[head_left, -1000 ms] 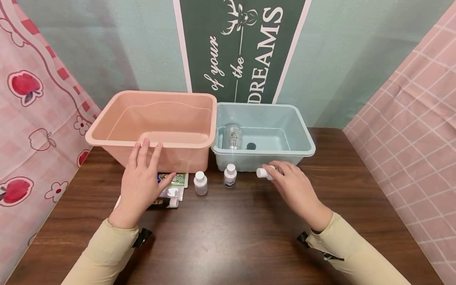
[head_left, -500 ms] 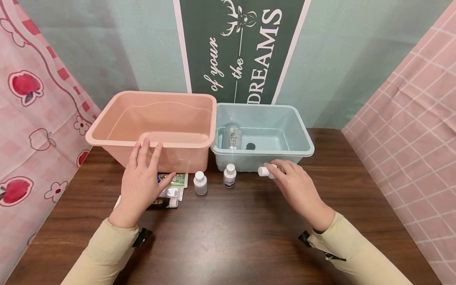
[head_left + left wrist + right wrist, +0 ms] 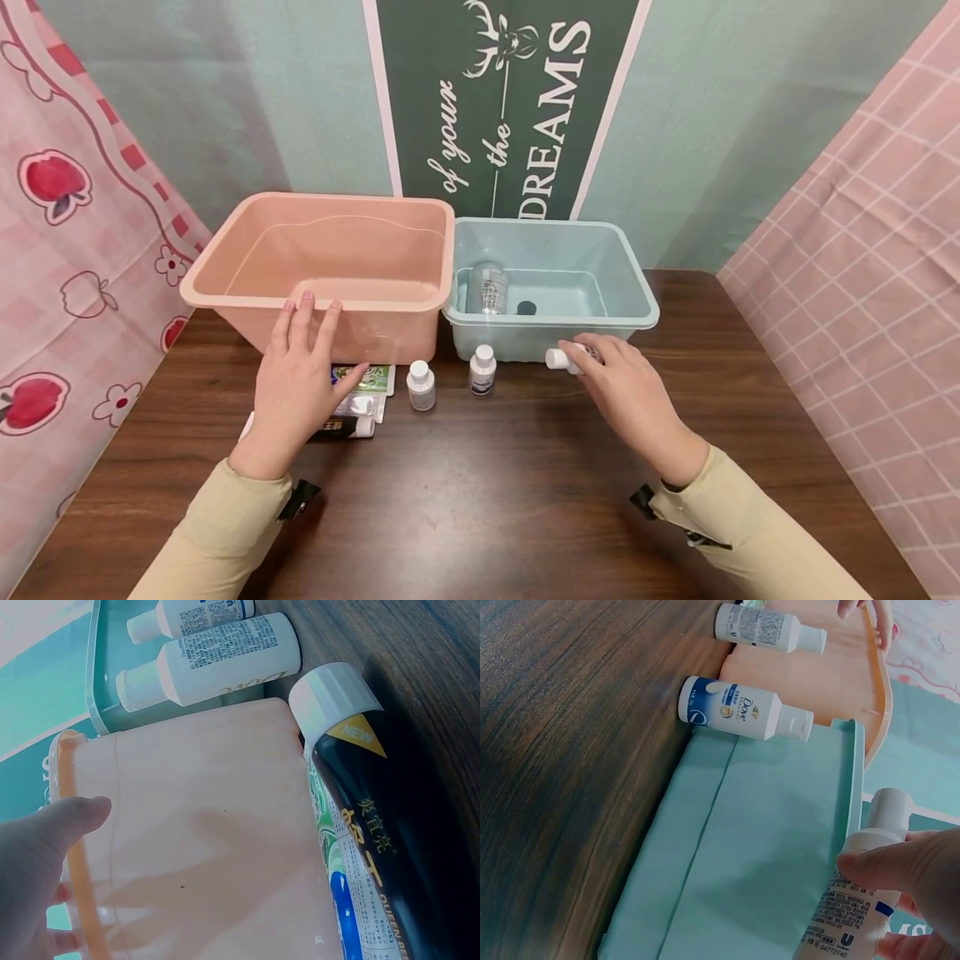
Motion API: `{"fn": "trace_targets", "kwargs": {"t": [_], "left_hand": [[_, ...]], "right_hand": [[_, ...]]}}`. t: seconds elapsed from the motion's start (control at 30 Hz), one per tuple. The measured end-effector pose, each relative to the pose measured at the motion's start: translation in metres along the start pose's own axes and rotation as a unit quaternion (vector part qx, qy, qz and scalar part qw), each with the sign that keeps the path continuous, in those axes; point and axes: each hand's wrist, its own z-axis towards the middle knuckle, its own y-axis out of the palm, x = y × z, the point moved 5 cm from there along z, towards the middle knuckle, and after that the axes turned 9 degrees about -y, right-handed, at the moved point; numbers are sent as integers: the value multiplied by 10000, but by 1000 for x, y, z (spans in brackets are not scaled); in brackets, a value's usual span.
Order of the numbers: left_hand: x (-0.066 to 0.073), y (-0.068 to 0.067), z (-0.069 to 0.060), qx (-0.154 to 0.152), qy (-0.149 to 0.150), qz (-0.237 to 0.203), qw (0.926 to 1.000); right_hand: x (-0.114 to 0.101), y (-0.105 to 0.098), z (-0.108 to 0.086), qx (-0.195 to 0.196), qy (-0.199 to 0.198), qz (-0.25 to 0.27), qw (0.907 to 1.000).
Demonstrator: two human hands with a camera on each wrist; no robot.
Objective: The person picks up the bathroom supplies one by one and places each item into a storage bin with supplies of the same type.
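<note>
Beneath the left hand [image 3: 294, 383] and the right hand [image 3: 630, 392] spreads a dark brown, wood-grain bench [image 3: 480, 500]. Ahead of the left hand stands a salmon-pink, rectangular plastic tub [image 3: 397, 333]; just beside it, ahead of the right hand, sits a smaller pale blue, rectangular plastic tub [image 3: 510, 337].

The left hand is spread wide, its fingertips at the pink tub's front rim and its thumb held apart; it grips no bottle. Too much weight there could, I judge, tip or shove that tub.

Forward and left of the right hand, a clear, rounded container [image 3: 489, 289] lies inside the blue tub; a bump to that tub might set it rolling. Partly under the left hand are a black tube with a white cap [image 3: 341, 427] and a green-and-white flat packet [image 3: 375, 379], which a dropping palm could push askew.

The right hand is narrowed, pinching a white plastic bottle [image 3: 847, 900] between thumb and fingers, tilted sideways, cap toward the left hand. Whether it touches the blue tub is unclear. A loose pinch could let it slip. Between the hands stand a white bottle with a blue label [image 3: 735, 709] and a plain white bottle [image 3: 422, 388], both narrow enough to topple if a sleeve or knuckle brushes them.
</note>
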Motion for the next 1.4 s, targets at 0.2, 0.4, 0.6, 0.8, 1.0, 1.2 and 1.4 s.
{"fn": "trace_targets", "kwargs": {"t": [0.2,0.4,0.6,0.8,1.0,1.2,1.4], "left_hand": [[-2,1,-1,-25,-32,15,10000],[-3,0,-2,65,22,4,10000],[-3,-2,0,136,-4,-15,9999],[-2,-4,1,221,9,-32,9997],[0,0,0,96,49,-23,9999],[3,1,-1,148,81,-25,9999],[2,0,0,200,98,19,9998]], "right_hand": [[0,0,2,33,-10,15,10000],[0,-1,4,85,-69,25,9999],[2,-5,7,99,-81,9,9999],[2,-8,10,164,-166,-38,9997],[4,-12,11,146,-154,-71,9998],[3,-14,9,58,-102,-69,9999],[1,-18,9,30,-57,-91,9999]]}}
